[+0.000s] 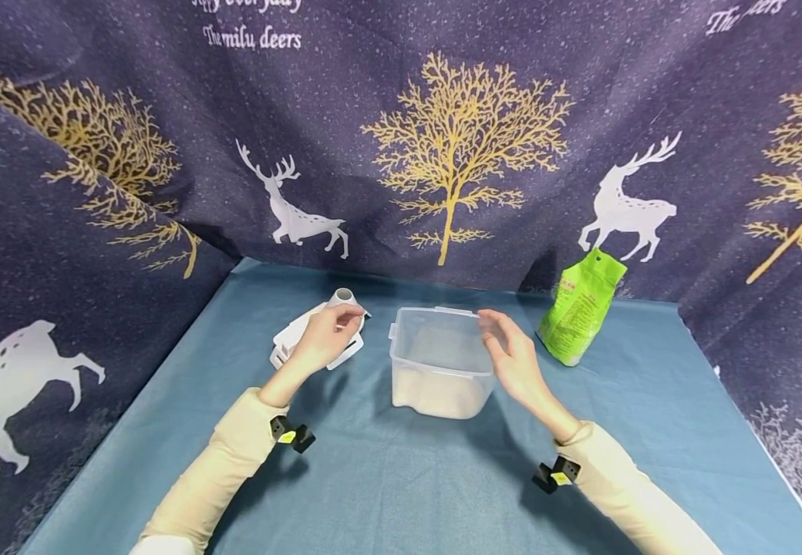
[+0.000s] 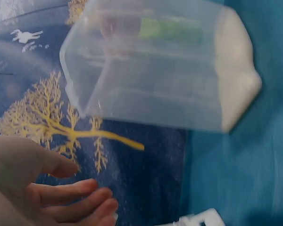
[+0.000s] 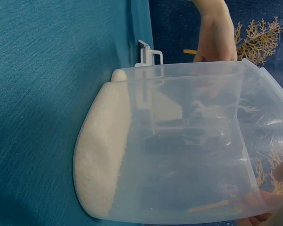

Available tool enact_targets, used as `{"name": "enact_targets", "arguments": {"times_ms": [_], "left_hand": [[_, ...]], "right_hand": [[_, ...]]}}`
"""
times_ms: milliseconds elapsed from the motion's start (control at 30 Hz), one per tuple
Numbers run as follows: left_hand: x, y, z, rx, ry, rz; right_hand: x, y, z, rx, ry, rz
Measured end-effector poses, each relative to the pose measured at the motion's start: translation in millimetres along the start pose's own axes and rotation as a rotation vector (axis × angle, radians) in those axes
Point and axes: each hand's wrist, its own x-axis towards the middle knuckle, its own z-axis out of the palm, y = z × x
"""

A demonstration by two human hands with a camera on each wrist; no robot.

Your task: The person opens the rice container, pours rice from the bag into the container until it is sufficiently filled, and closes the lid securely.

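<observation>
A clear plastic box (image 1: 436, 347) stands on the cloth, its top uncovered. White, fine-looking contents (image 3: 104, 146) fill its bottom part. My left hand (image 1: 327, 334) hovers to the left of the box with its fingers loosely bent, holding nothing; the left wrist view shows a gap between them and the box. Beneath and behind that hand lies a white plastic piece (image 1: 294, 331), partly hidden, with a short hollow cylinder (image 1: 343, 295) at its far side. My right hand (image 1: 515, 362) is at the box's right rim, fingers relaxed; whether it touches the rim I cannot tell.
A green printed bag (image 1: 579, 304) leans upright at the back right, beyond my right hand. Blue cloth (image 1: 401, 478) covers the table. Dark fabric (image 1: 345, 131) with white deer and golden trees hangs behind and along the sides.
</observation>
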Motion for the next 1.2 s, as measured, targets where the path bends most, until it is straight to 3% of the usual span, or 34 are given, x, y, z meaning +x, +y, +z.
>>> {"name": "enact_targets", "arguments": {"times_ms": [233,500,700,967,1200], "left_hand": [[0.0,18.5,14.2,-0.175,-0.082,-0.045],[3.1,40.7,27.9,-0.242,-0.028,-0.131],[7.0,44.8,36.1,-0.265,-0.001,-0.123],[13.0,48.4,47.9,-0.272,0.026,-0.114],[13.7,50.1,55.5,-0.273,0.049,-0.087]], "right_hand": [[0.0,-0.3,-0.7,-0.01,0.006,0.017],[0.3,-0.1,-0.7,-0.019,0.033,0.035],[-2.0,1.1,-0.3,0.043,0.068,0.036],[-1.8,5.0,-2.6,0.114,0.197,-0.03],[-1.7,14.0,-8.0,0.164,0.253,0.014]]}}
